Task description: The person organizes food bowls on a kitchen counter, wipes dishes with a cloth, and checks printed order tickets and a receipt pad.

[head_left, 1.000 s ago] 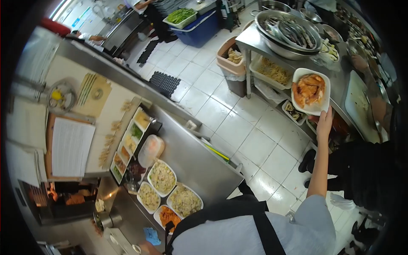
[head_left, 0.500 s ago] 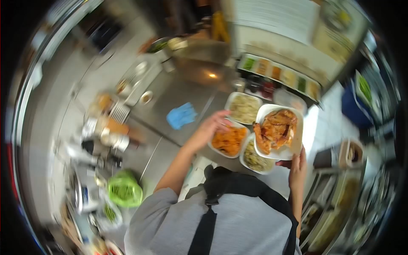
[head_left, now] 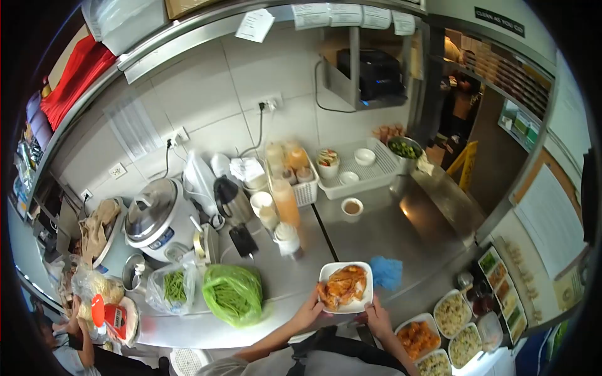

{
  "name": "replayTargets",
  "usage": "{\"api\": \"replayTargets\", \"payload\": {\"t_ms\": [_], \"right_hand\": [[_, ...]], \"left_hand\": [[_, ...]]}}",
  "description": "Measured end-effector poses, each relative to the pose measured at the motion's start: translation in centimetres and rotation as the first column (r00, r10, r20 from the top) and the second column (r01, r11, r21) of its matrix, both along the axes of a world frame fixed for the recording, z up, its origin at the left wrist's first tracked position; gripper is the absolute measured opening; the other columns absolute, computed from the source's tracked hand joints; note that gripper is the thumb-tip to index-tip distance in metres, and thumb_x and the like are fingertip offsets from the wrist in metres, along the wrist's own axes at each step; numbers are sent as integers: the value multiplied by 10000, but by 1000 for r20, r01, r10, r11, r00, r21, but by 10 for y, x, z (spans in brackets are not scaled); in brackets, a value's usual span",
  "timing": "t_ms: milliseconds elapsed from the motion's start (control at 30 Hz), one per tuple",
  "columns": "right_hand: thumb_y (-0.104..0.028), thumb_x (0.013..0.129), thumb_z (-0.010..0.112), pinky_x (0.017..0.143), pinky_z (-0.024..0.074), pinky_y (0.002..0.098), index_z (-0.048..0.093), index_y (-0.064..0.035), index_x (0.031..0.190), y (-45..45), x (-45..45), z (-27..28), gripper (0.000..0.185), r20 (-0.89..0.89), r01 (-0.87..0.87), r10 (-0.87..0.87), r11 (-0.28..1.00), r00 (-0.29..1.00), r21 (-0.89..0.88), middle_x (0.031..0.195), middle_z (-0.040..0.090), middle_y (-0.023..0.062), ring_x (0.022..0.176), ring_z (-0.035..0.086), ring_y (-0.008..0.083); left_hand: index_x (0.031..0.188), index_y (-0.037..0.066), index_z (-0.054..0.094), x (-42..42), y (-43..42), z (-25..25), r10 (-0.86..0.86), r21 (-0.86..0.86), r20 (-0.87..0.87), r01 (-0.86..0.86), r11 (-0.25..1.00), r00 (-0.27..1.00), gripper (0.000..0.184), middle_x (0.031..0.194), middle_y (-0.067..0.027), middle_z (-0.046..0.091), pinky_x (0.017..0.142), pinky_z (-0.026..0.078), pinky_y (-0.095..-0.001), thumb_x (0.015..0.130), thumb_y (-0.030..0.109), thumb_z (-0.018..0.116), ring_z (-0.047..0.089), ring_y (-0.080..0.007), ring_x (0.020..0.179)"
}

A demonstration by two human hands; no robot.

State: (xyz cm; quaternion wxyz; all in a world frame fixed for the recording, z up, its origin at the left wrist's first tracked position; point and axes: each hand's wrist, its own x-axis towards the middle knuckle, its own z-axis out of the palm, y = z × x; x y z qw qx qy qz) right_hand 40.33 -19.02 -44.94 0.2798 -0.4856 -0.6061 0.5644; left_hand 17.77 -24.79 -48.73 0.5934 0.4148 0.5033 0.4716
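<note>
One long steel counter [head_left: 376,229] fronts you, w/ rice cooker [head_left: 153,219] & green plastic bag [head_left: 253,296] of green beans [head_left: 227,301] to L. White sq. dish [head_left: 369,285] of sauced chicken [head_left: 343,288] is nr the front edge, yr L hand [head_left: 310,309] & R hand [head_left: 377,318] gripping opp. sides; blue cloth [head_left: 386,272] just beside.

Ahead of the white dish [head_left: 365,301], bare counter [head_left: 379,235] leaves passage toward the perforated tray [head_left: 384,164], with a sauce cup [head_left: 352,214] partway. A blue cloth [head_left: 387,273] lies rightward; food tubs [head_left: 415,319] crowd beyond. Squeeze bottles [head_left: 286,205] and a green bag [head_left: 244,318] obstruct the left.
</note>
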Motion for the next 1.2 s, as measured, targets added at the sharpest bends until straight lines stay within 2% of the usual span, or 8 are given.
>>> {"api": "replayTargets", "payload": {"t_ms": [200, 400, 467, 700, 833, 967, 1033, 1200], "right_hand": [[-216, 895, 510, 940, 412, 448, 571, -101, 1222, 92, -41, -54, 352, 401, -151, -331, 580, 854, 800, 1069, 624, 169, 996, 592, 329], [-184, 818, 607, 909, 432, 444, 646, -88, 1063, 154, -9, -121, 266, 607, -377, -250, 592, 754, 712, 1015, 653, 114, 943, 608, 299], [-201, 814, 619, 882, 449, 429, 675, -86, 977, 176, 8, -125, 207, 659, -143, -197, 894, 726, 425, 925, 672, 112, 874, 627, 298], [-219, 697, 755, 585, 457, 386, 597, -45, 718, 221, 94, -44, 237, 519, 7, -447, 763, 728, 647, 675, 604, 123, 630, 590, 286], [-192, 769, 698, 629, 476, 331, 640, -40, 824, 221, 102, -8, 172, 431, 73, -417, 781, 800, 620, 731, 640, 119, 687, 628, 238], [-170, 805, 623, 640, 479, 354, 645, -65, 840, 233, 91, -31, 113, 399, -52, -311, 731, 863, 680, 751, 643, 100, 664, 609, 253], [-99, 762, 638, 652, 507, 334, 644, -37, 820, 238, 91, -63, 86, 444, -111, -273, 738, 853, 666, 754, 649, 105, 689, 640, 226], [-16, 653, 701, 667, 518, 325, 672, -47, 808, 220, 75, -96, 160, 352, -44, -165, 855, 921, 516, 732, 661, 107, 679, 648, 229]], "left_hand": [[1454, 12, 111, -64, 18, -89, 194, 99, -158, -180, 979, 968, 660, 1366, -192, 388, 890, 485, -306, 892, 116, 441, 458, -278, 1205], [1458, 63, 150, -55, 45, -71, 133, -8, 10, -133, 991, 991, 636, 1294, -166, 453, 745, 535, -311, 908, 135, 462, 530, -239, 1105], [1465, 86, 141, -44, 58, -96, 120, 119, 18, -122, 985, 993, 641, 1248, -147, 482, 685, 540, -303, 916, 141, 467, 581, -210, 1003], [1467, 96, 132, -15, 95, -75, -80, -49, 129, 87, 995, 989, 697, 1141, -96, 548, 700, 530, -295, 917, 246, 534, 608, -174, 822], [1399, 80, 330, -40, 119, -40, -198, -65, -340, 187, 980, 919, 588, 1052, -127, 596, 702, 516, -321, 879, 205, 576, 625, -214, 784], [1238, 79, 543, -68, 146, 121, 252, 292, -747, -37, 956, 615, 422, 1012, -160, 592, 777, 486, -357, 823, 119, 609, 607, -309, 850], [1189, 107, 582, -100, 170, 202, 726, 809, -570, 110, 577, 384, 423, 1023, -144, 587, 813, 470, -380, 771, 53, 617, 567, -337, 926], [1212, 121, 545, -151, 225, 406, 977, 864, -45, 482, 142, -207, 491, 1211, -122, 503, 903, 400, -434, 731, 61, 619, 487, -329, 1078]]}}
